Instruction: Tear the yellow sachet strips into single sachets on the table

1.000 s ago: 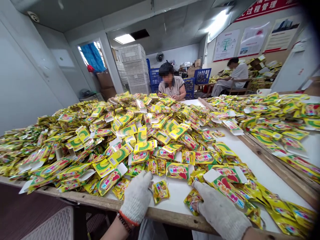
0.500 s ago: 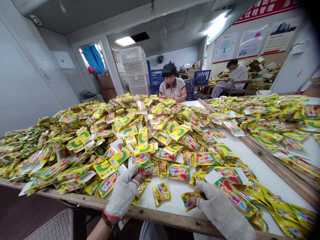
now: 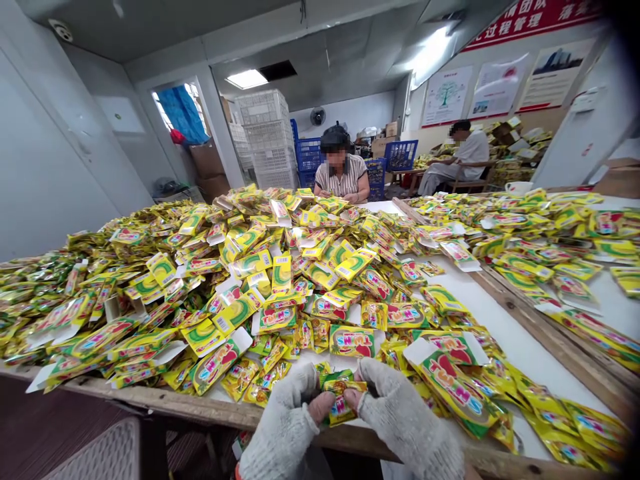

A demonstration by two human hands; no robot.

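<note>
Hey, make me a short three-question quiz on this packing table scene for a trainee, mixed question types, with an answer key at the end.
1. Multiple choice: what do the left hand and right hand, both in white knit gloves, hold between them?
A) a white cup
B) a small, shiny yellow-and-green packet
C) a brown cardboard box

2. True or false: the gloves cover both thumb tips completely.

3. Fill the gap: in the background, the tall stack of plastic lattice crates just left of the blue plastic crates is ____ in colour.

Key:
1. B
2. False; both thumb tips are bare.
3. white
</note>
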